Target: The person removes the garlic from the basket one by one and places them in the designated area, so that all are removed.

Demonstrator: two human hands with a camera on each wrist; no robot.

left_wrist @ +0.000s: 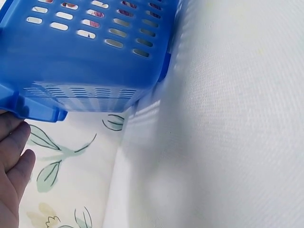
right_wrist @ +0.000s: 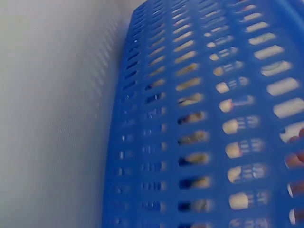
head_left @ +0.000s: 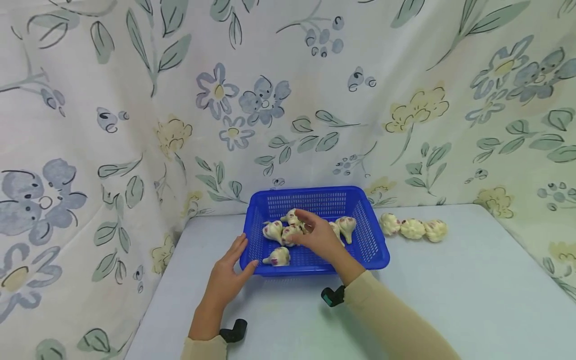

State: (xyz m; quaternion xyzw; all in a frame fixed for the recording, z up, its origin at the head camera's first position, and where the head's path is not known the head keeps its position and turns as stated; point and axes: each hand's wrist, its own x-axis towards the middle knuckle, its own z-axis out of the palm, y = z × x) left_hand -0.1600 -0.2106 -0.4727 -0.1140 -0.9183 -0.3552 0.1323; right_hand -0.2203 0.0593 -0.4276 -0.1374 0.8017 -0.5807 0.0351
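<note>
A blue plastic basket (head_left: 315,270) with slotted walls holds several garlic bulbs (head_left: 277,256) with purple marks. My right hand (head_left: 321,239) reaches over its front rim, thumb and forefinger spread apart above the bulbs in the middle. The thumb tip overlaps one garlic bulb (head_left: 290,234) in the head view. Through the slots in the right wrist view, fingers (right_wrist: 295,160) show beside pale bulbs. At the front left corner, my left hand (head_left: 227,275) rests on the rim with fingers extended. The left wrist view catches its fingers (left_wrist: 19,152) beside the basket's corner (left_wrist: 80,64).
To the right of the basket, a row of 3 garlic bulbs (head_left: 412,228) lies on the white table (head_left: 450,290). A floral curtain (head_left: 288,100) hangs behind the table and along its left side.
</note>
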